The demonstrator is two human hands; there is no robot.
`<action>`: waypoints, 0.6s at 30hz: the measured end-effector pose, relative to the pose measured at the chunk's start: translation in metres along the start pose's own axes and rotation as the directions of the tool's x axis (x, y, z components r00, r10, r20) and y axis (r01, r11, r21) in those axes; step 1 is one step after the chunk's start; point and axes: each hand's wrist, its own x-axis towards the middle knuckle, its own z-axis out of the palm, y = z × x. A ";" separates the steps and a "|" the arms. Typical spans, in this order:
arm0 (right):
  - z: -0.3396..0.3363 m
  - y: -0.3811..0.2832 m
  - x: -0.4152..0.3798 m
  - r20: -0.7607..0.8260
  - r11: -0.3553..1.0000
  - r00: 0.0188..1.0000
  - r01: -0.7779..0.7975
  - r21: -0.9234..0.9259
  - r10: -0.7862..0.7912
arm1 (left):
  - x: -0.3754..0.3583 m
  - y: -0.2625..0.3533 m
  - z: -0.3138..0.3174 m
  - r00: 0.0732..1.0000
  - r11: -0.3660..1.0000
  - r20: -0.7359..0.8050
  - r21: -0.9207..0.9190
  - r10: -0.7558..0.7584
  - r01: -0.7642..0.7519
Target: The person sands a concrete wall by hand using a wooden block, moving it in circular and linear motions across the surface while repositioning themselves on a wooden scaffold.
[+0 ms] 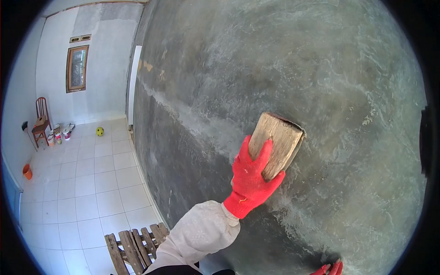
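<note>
A worn wooden block (276, 143) rests against the grey plastered wall (357, 183), with a thin dark sheet showing along its upper and right edges. My left hand (256, 176), in a red glove and a pale sleeve, grips the block from its lower left, fingers spread over its face and side. Low on the right, only the red-gloved fingertips of my right hand (329, 268) show. They are slightly apart and touch the wall, with nothing visible in them; the rest of that hand is out of frame.
A rough wooden slatted platform (130, 247) stands below on the white tiled floor (87, 197). Farther off are a green-yellow ball (99, 131), an orange bucket (27, 171), a wooden chair (41, 120), a broom (29, 135) and several paint containers (66, 134). A small window (77, 68) is in the far wall.
</note>
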 end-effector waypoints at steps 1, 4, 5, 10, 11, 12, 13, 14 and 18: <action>0.004 0.004 -0.003 -0.026 0.998 0.999 0.046 -0.045 -0.047 | -0.007 -0.001 -0.002 1.000 1.000 -0.006 0.002 0.000 0.000; 0.014 0.008 -0.010 -0.071 0.982 0.988 0.127 -0.141 -0.138 | -0.076 -0.012 -0.013 0.996 0.999 0.074 0.011 0.041 -0.042; 0.015 0.008 -0.011 -0.080 0.964 0.978 0.171 -0.205 -0.190 | -0.117 -0.025 -0.011 0.995 1.000 0.093 -0.010 0.025 -0.025; 0.015 0.009 -0.012 -0.043 0.929 0.964 0.240 -0.280 -0.262 | -0.228 -0.067 -0.023 0.969 0.992 0.211 0.035 -0.130 0.125; 0.016 0.011 -0.012 -0.027 0.919 0.961 0.256 -0.299 -0.277 | -0.228 -0.069 -0.015 0.970 0.992 0.207 0.031 -0.130 0.126; 0.017 0.011 -0.011 -0.034 0.919 0.960 0.257 -0.298 -0.279 | -0.204 -0.061 -0.009 0.973 0.985 0.163 -0.028 -0.163 0.170; 0.016 0.009 -0.010 -0.040 0.921 0.959 0.259 -0.290 -0.282 | -0.173 -0.053 -0.006 0.973 0.974 0.123 -0.086 -0.197 0.208; 0.016 0.007 -0.011 -0.040 0.923 0.958 0.262 -0.281 -0.284 | -0.129 -0.042 -0.009 0.993 0.995 0.092 -0.067 -0.072 0.078; 0.019 0.006 -0.012 -0.047 0.919 0.958 0.258 -0.297 -0.284 | 0.006 -0.001 -0.015 0.996 0.997 0.051 -0.003 0.076 -0.076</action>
